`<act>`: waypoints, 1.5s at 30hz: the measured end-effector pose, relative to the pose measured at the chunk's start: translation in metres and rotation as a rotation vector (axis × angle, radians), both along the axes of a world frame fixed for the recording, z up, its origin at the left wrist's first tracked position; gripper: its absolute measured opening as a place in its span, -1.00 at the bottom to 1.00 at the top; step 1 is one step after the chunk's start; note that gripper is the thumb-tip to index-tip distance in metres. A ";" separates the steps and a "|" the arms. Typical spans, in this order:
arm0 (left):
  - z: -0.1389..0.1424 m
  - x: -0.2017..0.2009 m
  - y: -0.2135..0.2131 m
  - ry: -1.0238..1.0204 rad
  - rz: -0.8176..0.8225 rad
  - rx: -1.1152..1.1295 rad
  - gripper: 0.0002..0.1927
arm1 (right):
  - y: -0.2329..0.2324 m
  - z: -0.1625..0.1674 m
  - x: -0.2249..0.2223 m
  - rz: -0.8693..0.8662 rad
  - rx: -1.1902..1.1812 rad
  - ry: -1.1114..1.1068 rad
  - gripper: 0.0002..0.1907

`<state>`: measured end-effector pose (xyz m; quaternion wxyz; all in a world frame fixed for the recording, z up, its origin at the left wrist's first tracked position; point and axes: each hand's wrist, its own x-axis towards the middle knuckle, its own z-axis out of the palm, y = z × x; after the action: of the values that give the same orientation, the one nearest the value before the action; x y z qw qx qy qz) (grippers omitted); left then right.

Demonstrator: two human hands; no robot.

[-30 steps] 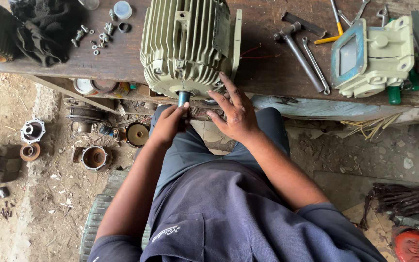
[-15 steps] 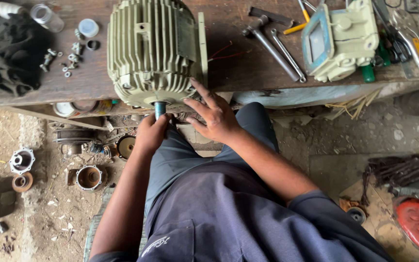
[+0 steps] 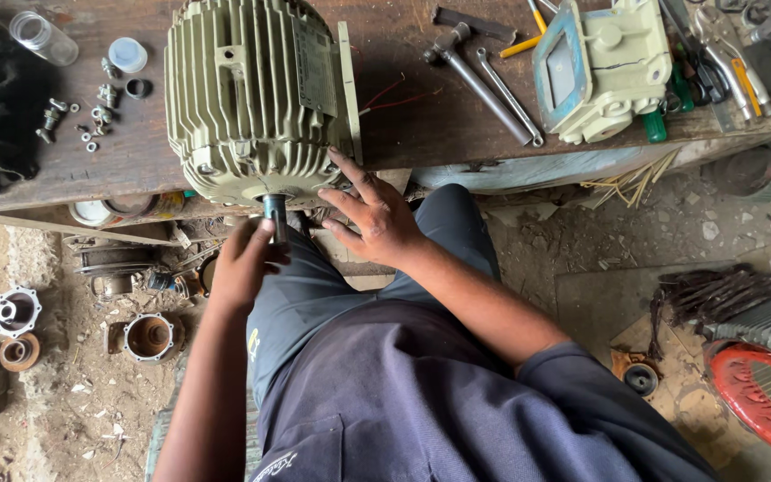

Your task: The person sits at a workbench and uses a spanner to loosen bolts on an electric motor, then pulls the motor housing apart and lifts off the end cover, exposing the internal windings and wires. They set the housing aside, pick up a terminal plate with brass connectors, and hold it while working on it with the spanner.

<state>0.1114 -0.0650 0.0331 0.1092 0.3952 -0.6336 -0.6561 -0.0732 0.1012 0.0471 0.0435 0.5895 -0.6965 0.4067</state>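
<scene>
1. At the near edge of the wooden worktop [image 3: 421, 134], a ribbed pale-green electric motor [image 3: 252, 98] is laid on its side, its end cover overhanging toward the person.
2. A short dark shaft [image 3: 274, 210] is seen projecting from the centre of that end cover.
3. The left hand [image 3: 244, 263] is placed at the shaft; its fingers [image 3: 265, 234] are curled closed around the shaft tip.
4. The right hand [image 3: 377, 214] is spread open, with the fingertips pressed against the lower right rim of the motor housing; nothing is gripped by it.
5. A hammer [image 3: 475, 76] and a spanner [image 3: 510, 98] are laid on the worktop, right of the motor and apart from it.
6. A pale-green terminal box [image 3: 609, 67] is set further right.
7. Loose bolts and nuts [image 3: 73, 116] are scattered left of the motor.
8. Round metal parts [image 3: 149, 337] are noted on the dirt floor [image 3: 37, 411] below.
</scene>
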 end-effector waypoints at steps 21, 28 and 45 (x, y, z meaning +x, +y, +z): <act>0.018 -0.026 0.024 -0.532 -0.109 -1.263 -0.50 | 0.002 0.008 -0.006 0.032 0.009 0.031 -0.60; 0.036 -0.003 0.012 -0.187 -0.068 -0.847 -0.48 | 0.001 0.005 -0.007 0.028 0.026 0.026 -0.64; -0.061 -0.025 -0.021 0.335 -0.224 0.623 -0.69 | -0.003 0.002 -0.003 0.018 0.016 -0.008 -0.66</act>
<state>0.0866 -0.0861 -0.0275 0.0134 0.2246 -0.4160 -0.8811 -0.0760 0.0981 0.0493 0.0322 0.5943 -0.6948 0.4038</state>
